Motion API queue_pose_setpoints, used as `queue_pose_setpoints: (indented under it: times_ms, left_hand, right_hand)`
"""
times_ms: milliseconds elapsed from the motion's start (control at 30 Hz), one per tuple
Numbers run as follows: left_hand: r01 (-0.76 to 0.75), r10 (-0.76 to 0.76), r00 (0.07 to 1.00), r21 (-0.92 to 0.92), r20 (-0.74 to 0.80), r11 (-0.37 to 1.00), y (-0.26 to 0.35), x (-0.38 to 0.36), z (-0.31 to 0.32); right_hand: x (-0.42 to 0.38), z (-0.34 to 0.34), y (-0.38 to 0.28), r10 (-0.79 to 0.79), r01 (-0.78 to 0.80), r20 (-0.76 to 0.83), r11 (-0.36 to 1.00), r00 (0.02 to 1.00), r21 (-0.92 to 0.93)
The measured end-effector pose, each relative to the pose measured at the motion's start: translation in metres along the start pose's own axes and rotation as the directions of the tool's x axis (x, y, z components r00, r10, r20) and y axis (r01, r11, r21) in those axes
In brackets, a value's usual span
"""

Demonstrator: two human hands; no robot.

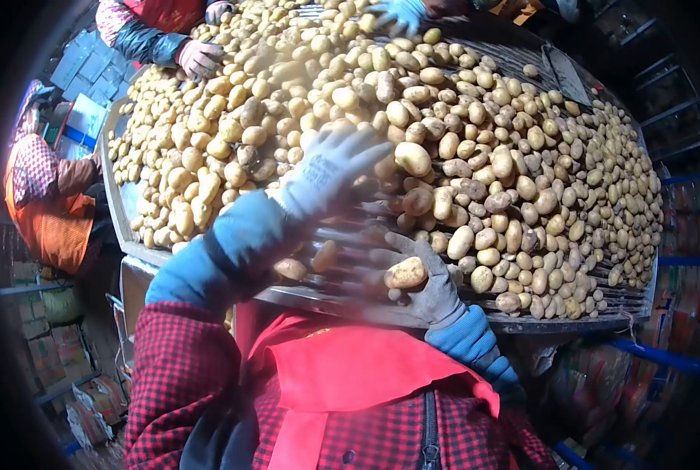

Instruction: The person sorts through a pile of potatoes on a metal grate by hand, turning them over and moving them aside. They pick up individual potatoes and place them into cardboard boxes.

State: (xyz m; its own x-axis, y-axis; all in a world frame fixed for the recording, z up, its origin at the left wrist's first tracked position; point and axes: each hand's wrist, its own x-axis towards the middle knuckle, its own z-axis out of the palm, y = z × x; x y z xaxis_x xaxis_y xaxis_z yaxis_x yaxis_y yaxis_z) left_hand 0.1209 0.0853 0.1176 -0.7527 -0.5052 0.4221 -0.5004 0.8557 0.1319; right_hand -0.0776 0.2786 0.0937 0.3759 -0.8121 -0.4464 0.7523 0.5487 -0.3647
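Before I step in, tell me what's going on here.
The wearer's gloved right hand holds a potato. The gloved left hand, blurred, is over the potato heap, spread on a slatted table. At the far side, a pale glove and a blue glove are also at the potatoes.

Potatoes (502, 163) lie across the tabletop (326, 302); a co-worker (162, 14) is at its far left edge, another person (48, 200) farther left, cartons (68, 350) on racks (48, 288) beyond its left side
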Motion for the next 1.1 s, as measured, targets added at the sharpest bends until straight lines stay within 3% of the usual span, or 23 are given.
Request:
queue_pose_setpoints:
  times_ms: [33, 67, 133, 167, 267, 367, 467, 500, 600, 667, 733, 767, 800, 833, 867, 933, 1000, 1033, 1100]
  left_hand:
    - [-0.033, 0.031, 0.997, 0.027, 0.077, 0.999, -0.007, 0.011, 0.005]
    - [-0.158, 0.147, 0.986, 0.156, 0.076, 0.975, -0.016, 0.021, 0.013]
    - [-0.096, 0.065, 0.944, 0.079, 0.323, 0.992, -0.022, 0.043, 0.016]
    - [-0.033, 0.01, 0.943, 0.063, 0.332, 0.997, -0.024, 0.05, 0.015]
    - [-0.069, 0.059, 0.949, 0.02, 0.309, 0.997, -0.052, 0.044, 0.031]
    - [0.039, -0.061, 0.904, 0.06, 0.423, 0.997, -0.054, 0.039, 0.013]
    - [0.178, -0.208, 0.918, 0.12, 0.337, 0.977, -0.058, 0.015, 0.007]
    - [0.129, -0.148, 0.958, 0.088, 0.247, 0.988, -0.066, 0.008, 0.008]
    - [0.272, -0.305, 0.881, 0.142, 0.362, 0.952, -0.079, 0.005, 0.01]
    - [0.297, -0.297, 0.916, 0.042, 0.269, 0.954, -0.082, 0.001, 0.012]
    - [0.276, -0.268, 0.953, -0.042, 0.144, 0.96, -0.062, -0.006, 0.005]
    - [0.162, -0.162, 0.987, -0.146, 0.011, 0.976, -0.045, -0.009, 0.0]
    - [0.088, -0.085, 0.996, -0.274, 0.025, 0.958, -0.023, -0.009, -0.016]
    - [0.114, -0.074, 0.993, -0.547, 0.095, 0.83, -0.001, -0.013, -0.02]
    - [0.225, -0.038, 0.942, -0.542, 0.334, 0.81, 0.02, -0.013, -0.033]
    - [0.015, 0.067, 0.989, -0.533, 0.134, 0.846, 0.04, -0.021, -0.025]
    - [0.11, -0.008, 0.981, -0.529, 0.191, 0.842, 0.027, -0.012, -0.024]
    - [0.102, -0.082, 0.994, -0.378, 0.069, 0.92, 0.02, -0.009, -0.012]
    - [0.112, -0.096, 0.99, -0.159, 0.103, 0.981, -0.006, 0.003, 0.006]
  right_hand:
    - [0.0, 0.002, -0.001, 0.014, -0.013, -0.013, 0.999, 1.0, 0.044]
    - [0.0, 0.005, -0.001, -0.002, 0.004, -0.036, 0.999, 0.999, 0.049]
    - [0.003, 0.013, -0.001, -0.031, 0.035, -0.077, 0.998, 0.997, 0.055]
    - [0.005, 0.015, -0.002, -0.038, 0.046, -0.129, 0.997, 0.991, 0.065]
    - [0.01, 0.015, -0.005, -0.036, 0.057, -0.178, 0.991, 0.983, 0.117]
    - [0.014, 0.021, -0.013, -0.032, 0.031, -0.224, 0.999, 0.974, -0.009]
    - [0.02, 0.001, -0.013, -0.058, 0.059, -0.104, 0.998, 0.993, 0.006]
    - [0.019, 0.005, -0.015, -0.035, 0.037, -0.114, 0.999, 0.993, 0.01]
    - [0.024, -0.009, -0.013, 0.034, -0.043, 0.072, 0.99, 0.997, 0.132]
    - [0.016, -0.008, -0.012, -0.013, 0.017, 0.047, 0.996, 0.999, -0.089]
    - [0.013, -0.001, -0.017, -0.041, 0.046, 0.039, 0.99, 0.998, -0.133]
    - [0.017, 0.004, -0.017, -0.036, 0.038, 0.038, 0.997, 0.999, -0.061]
    - [0.019, 0.007, -0.015, -0.021, 0.02, 0.038, 1.0, 0.999, 0.015]
    - [0.021, 0.004, -0.013, -0.037, 0.032, 0.12, 0.999, 0.992, 0.04]
    - [0.022, 0.01, -0.014, -0.044, 0.035, 0.176, 0.998, 0.983, 0.051]
    - [0.021, 0.024, -0.02, -0.044, 0.02, 0.258, 0.995, 0.965, 0.094]
    - [0.021, 0.027, -0.024, -0.024, -0.028, 0.319, 0.987, 0.948, 0.158]
    - [0.019, 0.013, -0.019, 0.022, -0.067, 0.262, 0.984, 0.965, 0.165]
    - [0.02, -0.003, -0.016, 0.088, -0.134, 0.234, 0.973, 0.968, 0.187]
